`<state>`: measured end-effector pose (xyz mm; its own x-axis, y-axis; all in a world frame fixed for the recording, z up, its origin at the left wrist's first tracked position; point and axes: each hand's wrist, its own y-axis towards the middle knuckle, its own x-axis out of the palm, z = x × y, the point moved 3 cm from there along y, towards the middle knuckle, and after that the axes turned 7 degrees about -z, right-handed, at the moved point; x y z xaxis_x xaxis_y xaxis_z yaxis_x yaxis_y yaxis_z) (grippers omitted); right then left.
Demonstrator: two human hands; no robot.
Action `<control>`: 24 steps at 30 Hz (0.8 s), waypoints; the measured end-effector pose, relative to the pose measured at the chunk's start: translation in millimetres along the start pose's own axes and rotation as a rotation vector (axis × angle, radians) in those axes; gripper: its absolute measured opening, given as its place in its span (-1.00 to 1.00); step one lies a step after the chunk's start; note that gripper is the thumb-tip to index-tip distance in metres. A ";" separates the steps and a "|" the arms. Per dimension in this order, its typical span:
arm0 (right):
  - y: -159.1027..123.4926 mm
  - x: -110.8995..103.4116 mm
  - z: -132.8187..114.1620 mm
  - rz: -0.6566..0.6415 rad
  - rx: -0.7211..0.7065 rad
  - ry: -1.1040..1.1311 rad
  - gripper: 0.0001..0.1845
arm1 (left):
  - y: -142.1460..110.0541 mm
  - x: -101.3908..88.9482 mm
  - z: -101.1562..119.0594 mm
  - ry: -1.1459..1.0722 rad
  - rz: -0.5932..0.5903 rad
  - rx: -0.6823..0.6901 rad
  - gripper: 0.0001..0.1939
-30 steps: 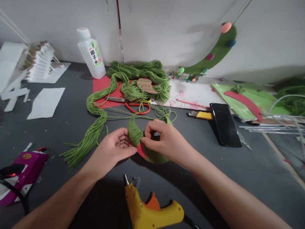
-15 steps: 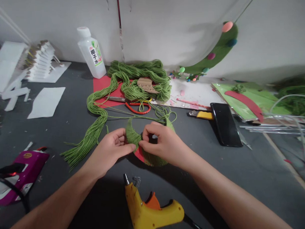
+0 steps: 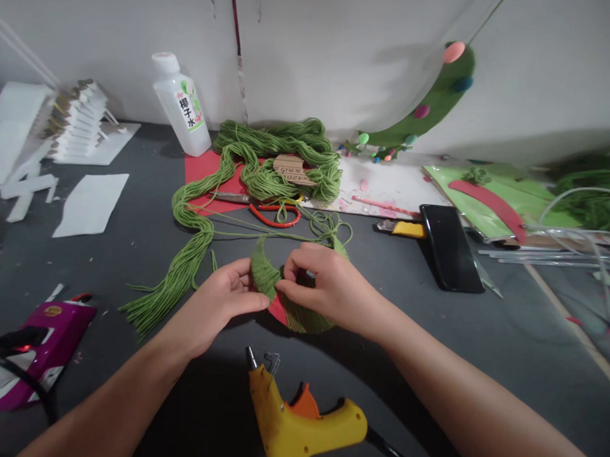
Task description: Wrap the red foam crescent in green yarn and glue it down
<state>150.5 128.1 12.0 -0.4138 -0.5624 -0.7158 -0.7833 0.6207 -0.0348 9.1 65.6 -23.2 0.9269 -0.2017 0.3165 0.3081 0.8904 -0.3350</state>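
Broadly, a dark table under it all; places taken from the glue gun. Green arc with coloured balls stands against the wall, far beyond the gun and to its right. Yarn, green, heaped beyond the gun; its cut end trails nearer, to the left. Glue gun itself yellow, lying on its side, nozzle pointing away. Purple box well to the left.

Hands just beyond the gun. Left hand closed on the crescent's left end, fingers behind, thumb at the near edge. Right hand pinched, thumb and forefinger tips together at the wrapping; cannot tell whether a strand is caught between.

Bottle upright, far beyond and left. Crescent just beyond the nozzle, between the hands: green wrapping, one bare red stretch near the middle. Phone beyond, right. Scissors, red-handled, beyond the crescent, partly under yarn. Cutter meets the phone's left edge. Pencil, pink, farther off.
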 end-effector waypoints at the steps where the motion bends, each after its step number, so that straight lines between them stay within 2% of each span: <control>1: 0.1 0.2 0.1 0.000 0.002 -0.004 -0.81 | 0.0 0.0 0.2 0.006 -0.007 -0.002 -0.59; 10: 0.7 1.1 1.3 -0.018 0.033 -0.015 -0.81 | -0.9 1.7 0.2 0.063 0.018 -0.040 -0.64; 16: -0.4 2.5 -0.6 -0.022 0.000 -0.015 -0.82 | -1.9 1.6 0.3 -0.042 -0.045 -0.038 -0.67; 18: -0.5 3.4 -1.5 -0.022 -0.004 -0.021 -0.81 | -1.5 0.9 -0.2 -0.027 -0.011 -0.070 -0.78; 21: -0.5 5.0 -2.8 -0.032 -0.008 -0.032 -0.82 | -1.6 -1.2 -0.3 0.115 0.099 -0.139 -0.94; 24: -0.8 5.9 -3.2 -0.044 -0.020 -0.036 -0.82 | -1.8 -1.7 1.3 0.213 0.119 -0.130 -0.91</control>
<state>147.2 122.5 10.1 -0.3623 -0.5684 -0.7387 -0.8095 0.5847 -0.0530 6.8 64.9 -22.0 0.9782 -0.1923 0.0787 0.2065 0.8560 -0.4740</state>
